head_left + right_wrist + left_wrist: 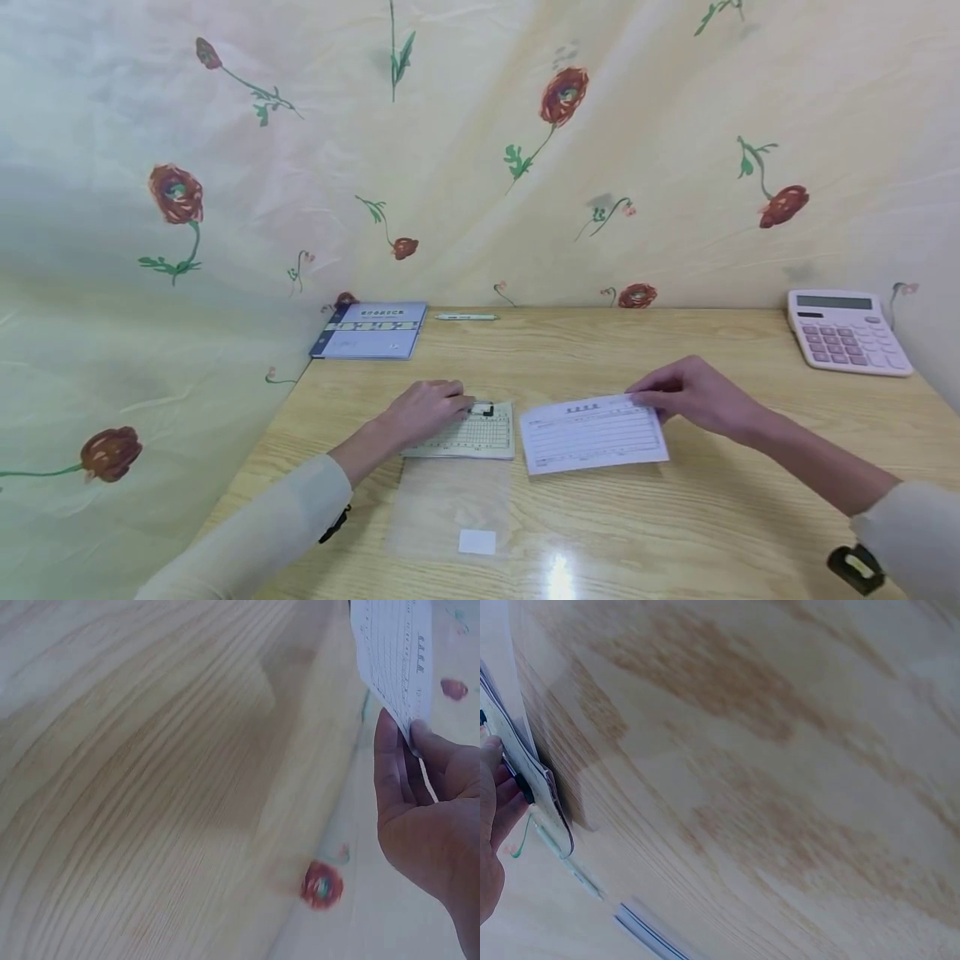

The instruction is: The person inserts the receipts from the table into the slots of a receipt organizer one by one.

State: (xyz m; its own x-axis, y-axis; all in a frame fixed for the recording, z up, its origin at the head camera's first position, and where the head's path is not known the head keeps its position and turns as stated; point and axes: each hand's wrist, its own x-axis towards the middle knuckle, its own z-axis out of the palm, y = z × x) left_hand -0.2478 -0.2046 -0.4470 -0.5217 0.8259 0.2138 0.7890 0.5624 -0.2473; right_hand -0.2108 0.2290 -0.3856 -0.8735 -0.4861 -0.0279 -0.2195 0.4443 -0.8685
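Observation:
My left hand (429, 412) is at the top of a clipped stack of printed forms (480, 439), pinching the black binder clip (487, 410) there. In the left wrist view, the thumb and fingers of that hand (491, 802) sit at the clip (523, 787), though part of the grip is cut off by the frame's edge. To the right, my right hand (693, 396) holds a single white printed form (592, 437) by its upper right corner, tilted above the table. The right wrist view shows this form (397, 664) pinched between thumb and fingers.
A clear plastic sheet (435, 500) with a small white label (477, 542) lies in front of the stack. Behind are a blue-and-white booklet (375, 332) and a pen (467, 317). A calculator (847, 332) stands back right. Floral cloth (465, 167) hangs behind the wooden table (600, 533).

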